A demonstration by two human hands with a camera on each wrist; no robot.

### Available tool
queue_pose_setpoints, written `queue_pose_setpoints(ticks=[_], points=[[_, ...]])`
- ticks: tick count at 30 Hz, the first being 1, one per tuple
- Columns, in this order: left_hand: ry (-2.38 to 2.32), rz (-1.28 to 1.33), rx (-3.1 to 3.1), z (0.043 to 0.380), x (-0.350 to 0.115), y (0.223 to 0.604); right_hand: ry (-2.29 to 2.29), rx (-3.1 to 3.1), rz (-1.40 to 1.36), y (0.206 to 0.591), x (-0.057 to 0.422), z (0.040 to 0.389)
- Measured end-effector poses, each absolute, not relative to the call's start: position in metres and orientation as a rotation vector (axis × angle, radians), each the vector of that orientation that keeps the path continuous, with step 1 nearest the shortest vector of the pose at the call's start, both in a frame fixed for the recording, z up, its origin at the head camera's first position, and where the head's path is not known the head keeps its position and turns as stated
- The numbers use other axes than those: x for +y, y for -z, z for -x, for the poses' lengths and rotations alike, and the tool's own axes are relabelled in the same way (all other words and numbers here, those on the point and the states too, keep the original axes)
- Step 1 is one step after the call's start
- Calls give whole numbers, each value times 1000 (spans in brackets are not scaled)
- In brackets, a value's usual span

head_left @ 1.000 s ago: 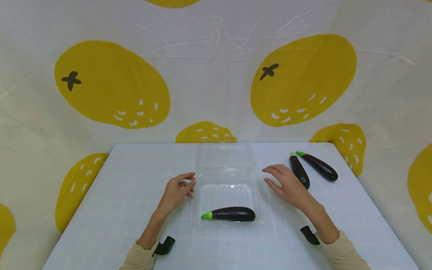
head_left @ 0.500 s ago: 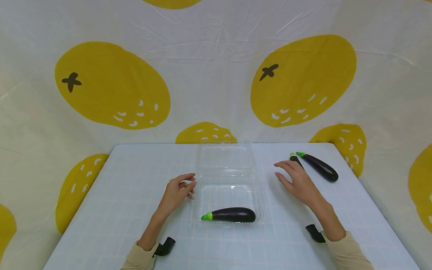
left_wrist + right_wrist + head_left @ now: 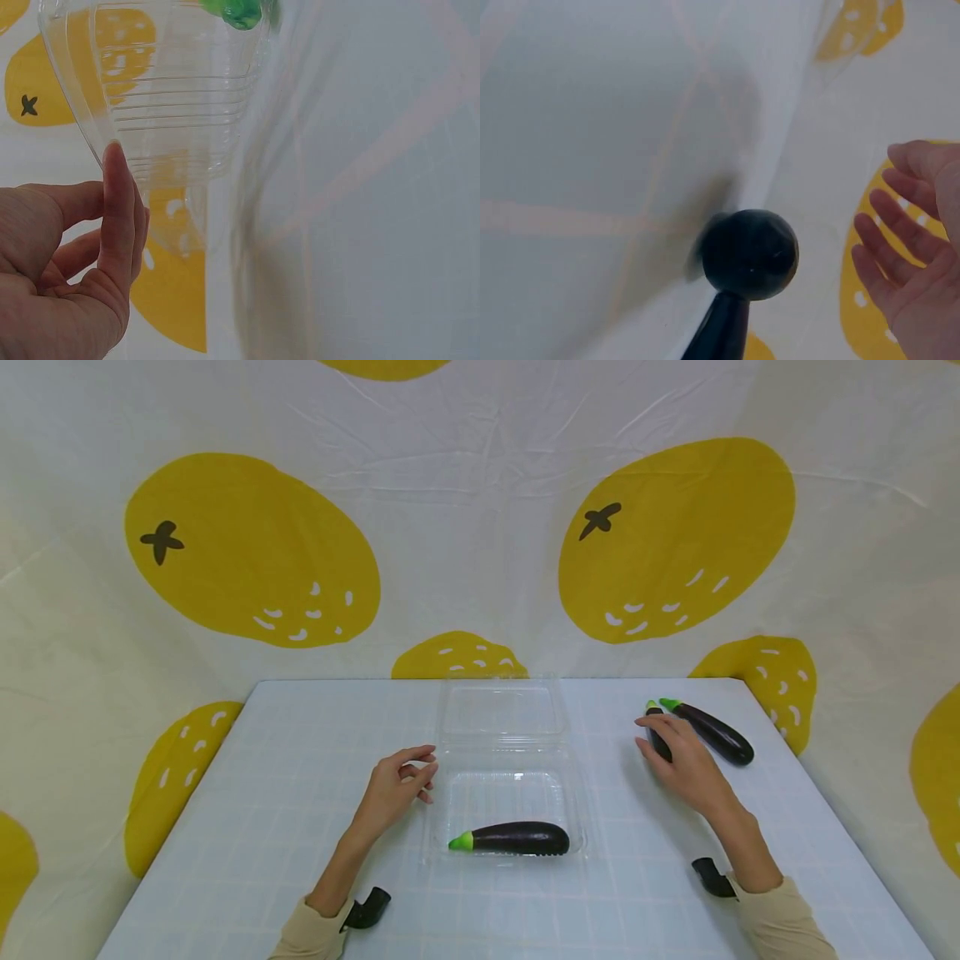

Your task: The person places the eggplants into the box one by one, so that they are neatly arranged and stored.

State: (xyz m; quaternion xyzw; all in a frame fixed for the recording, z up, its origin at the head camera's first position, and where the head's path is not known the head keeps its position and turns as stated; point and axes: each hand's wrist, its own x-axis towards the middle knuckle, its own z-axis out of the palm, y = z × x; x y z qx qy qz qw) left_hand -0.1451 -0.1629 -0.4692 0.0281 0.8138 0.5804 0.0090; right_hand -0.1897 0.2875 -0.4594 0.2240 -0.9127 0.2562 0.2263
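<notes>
Pale table (image 3: 225, 827), clear container (image 3: 504, 792), eggplant (image 3: 660, 746) (partly behind right hand (image 3: 687, 762))

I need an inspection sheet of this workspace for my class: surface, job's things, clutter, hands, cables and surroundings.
Surface: pale tabletop, faintly checked.
Job's things: transparent container, its lid open toward the backdrop; one eggplant inside, green end left; a left-hand eggplant and a right-hand eggplant outside, at the table's right.
Clutter: nothing seen.
Left hand: beside the container's left edge; whether its fingers touch it, cannot tell.
Right hand: partly hides the left-hand eggplant in the head view; holds nothing.
Cables: nothing seen.
Surroundings: off-white backdrop, yellow printed shapes.
</notes>
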Motion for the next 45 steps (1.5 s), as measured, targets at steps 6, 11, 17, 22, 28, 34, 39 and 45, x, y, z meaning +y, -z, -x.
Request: queue_pose_setpoints(ticks=[6,11,17,22,28,34,39,45], points=[[-1834,-114,2530,146,-163,469,-706,-2560,-548,462,298,190],[-1836,-119,2528,145,-163,468,-722,-2612,-487,465,306,191],[-1828,-120,2534,146,-164,469,-699,-2678,-422,470,314,191],[-1821,-125,2546,146,-164,471,-695,-2727,-384,473,318,192],[-1822,-130,2545,146,-164,471,-700,-2793,-341,474,321,192],[-1826,-119,2536,146,-163,469,-711,-2858,-295,473,321,190],[-1833,-113,2530,146,-163,469,-734,-2888,-270,472,322,189],[-1860,-124,2515,146,-163,470,-731,-2934,-214,472,320,191]])
